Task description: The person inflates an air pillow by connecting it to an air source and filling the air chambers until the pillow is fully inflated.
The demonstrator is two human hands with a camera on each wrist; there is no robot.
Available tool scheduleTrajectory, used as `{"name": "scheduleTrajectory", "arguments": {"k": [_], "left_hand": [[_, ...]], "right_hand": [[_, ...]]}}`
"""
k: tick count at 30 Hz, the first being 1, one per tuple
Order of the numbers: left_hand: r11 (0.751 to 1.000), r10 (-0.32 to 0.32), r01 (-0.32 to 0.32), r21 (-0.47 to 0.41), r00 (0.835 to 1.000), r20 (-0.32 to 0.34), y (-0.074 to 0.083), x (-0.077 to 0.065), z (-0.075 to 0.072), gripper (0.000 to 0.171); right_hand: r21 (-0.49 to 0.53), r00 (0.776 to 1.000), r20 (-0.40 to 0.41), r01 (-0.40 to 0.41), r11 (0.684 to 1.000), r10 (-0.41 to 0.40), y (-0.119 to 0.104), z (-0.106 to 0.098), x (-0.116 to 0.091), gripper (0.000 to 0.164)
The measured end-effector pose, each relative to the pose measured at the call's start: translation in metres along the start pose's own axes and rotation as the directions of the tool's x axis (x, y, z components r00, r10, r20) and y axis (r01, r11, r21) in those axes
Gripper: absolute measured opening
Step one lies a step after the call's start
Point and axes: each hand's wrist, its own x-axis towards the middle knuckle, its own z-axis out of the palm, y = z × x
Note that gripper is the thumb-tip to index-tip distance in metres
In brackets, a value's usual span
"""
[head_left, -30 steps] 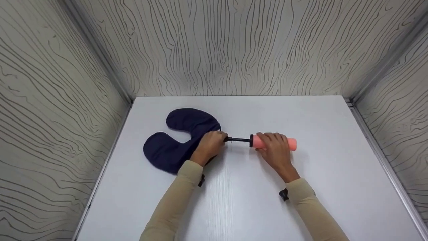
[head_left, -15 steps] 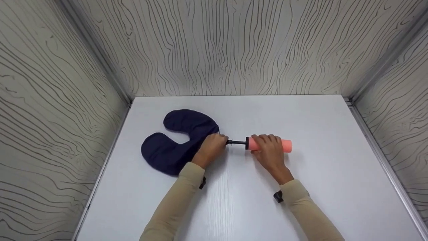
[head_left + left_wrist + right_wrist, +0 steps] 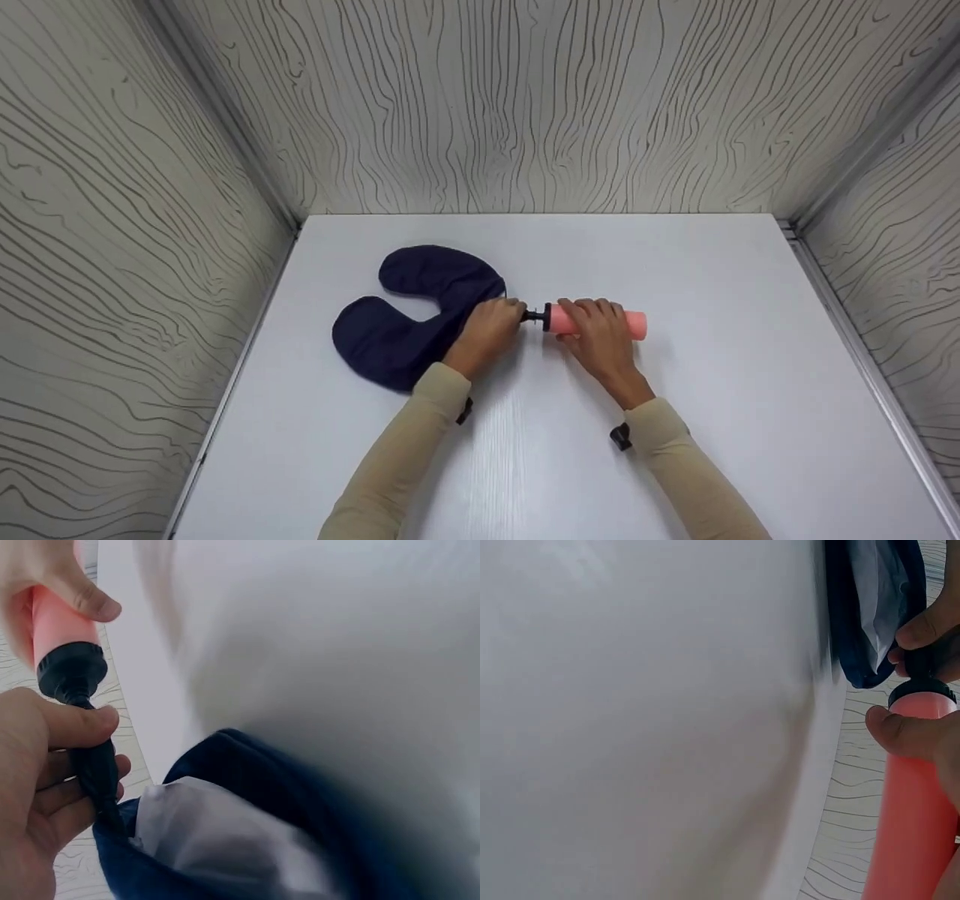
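Note:
A navy U-shaped neck pillow (image 3: pixel 390 337) lies on the white table, its curve toward the right. In the left wrist view its cover gapes and a whitish inner bladder (image 3: pixel 217 832) shows. My left hand (image 3: pixel 489 330) grips the black handle end (image 3: pixel 96 769) of a hand pump, right at the pillow's opening. Around the pump's pink barrel (image 3: pixel 636 325) my right hand (image 3: pixel 602 337) is wrapped, thumb along the near side. Only a short stretch of black rod (image 3: pixel 535 316) shows between the barrel's black cap and my left hand.
The white table (image 3: pixel 712 277) is bounded by wood-grain panels at the back (image 3: pixel 480 105) and on both sides, with metal rails along the edges. Dark wrist devices (image 3: pixel 621 436) sit at both beige cuffs.
The right hand and pink barrel have come leftward toward the left hand, and the exposed rod has become shorter. Both hands keep their grip.

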Motion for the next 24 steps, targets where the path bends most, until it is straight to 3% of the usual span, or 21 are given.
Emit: {"name": "scheduleTrajectory", "arguments": {"k": [8, 14, 18, 24], "left_hand": [[0.996, -0.052, 0.051, -0.067, 0.999, -0.007, -0.021, -0.006, -0.001, 0.009], [0.997, -0.076, 0.075, -0.034, 0.997, -0.009, -0.033, -0.013, -0.004, 0.007], [0.999, -0.042, 0.042, -0.013, 0.999, -0.027, -0.027, -0.012, -0.005, 0.006], [0.999, -0.007, 0.008, 0.033, 0.999, -0.042, -0.007, -0.001, -0.005, 0.006]], "right_hand": [[0.002, 0.999, 0.019, -0.032, 0.999, 0.032, 0.023, -0.013, -0.006, 0.066], [-0.005, 0.997, -0.004, -0.083, 0.997, 0.083, 0.041, -0.022, -0.011, 0.066], [0.01, 0.998, 0.005, -0.066, 0.998, 0.066, 0.033, -0.019, -0.009, 0.065], [-0.026, 0.997, -0.009, -0.07, 0.997, 0.07, 0.002, -0.008, 0.006, 0.064]]}}
